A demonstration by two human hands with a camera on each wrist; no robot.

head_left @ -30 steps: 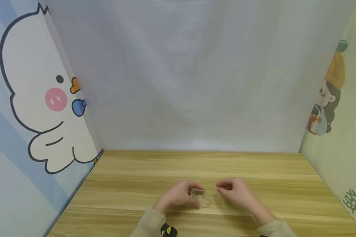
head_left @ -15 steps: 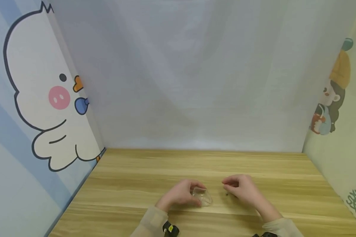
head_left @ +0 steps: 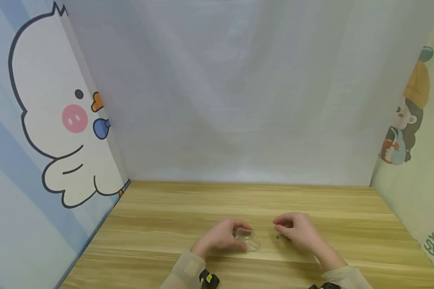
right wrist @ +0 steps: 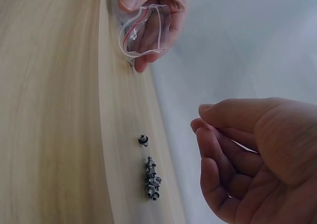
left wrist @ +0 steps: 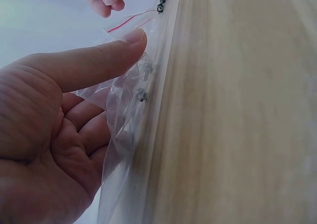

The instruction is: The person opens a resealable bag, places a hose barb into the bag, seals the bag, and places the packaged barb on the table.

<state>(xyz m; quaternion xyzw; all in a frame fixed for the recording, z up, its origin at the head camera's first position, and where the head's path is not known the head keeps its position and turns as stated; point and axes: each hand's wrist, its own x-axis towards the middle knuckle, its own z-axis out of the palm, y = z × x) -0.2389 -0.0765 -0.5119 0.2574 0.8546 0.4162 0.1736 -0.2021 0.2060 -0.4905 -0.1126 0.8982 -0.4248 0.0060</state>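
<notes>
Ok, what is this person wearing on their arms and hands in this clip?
Both hands are bare: no gloves or rings show on the left hand or right hand. Each forearm has a pale beige sleeve ending at the wrist. A small black device with a yellow mark sits at the left wrist.

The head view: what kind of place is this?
Probably a small tabletop booth set up for filming handwork: a wooden table, a plain white backdrop and cartoon-printed side panels. The left hand holds a clear zip bag there.
</notes>
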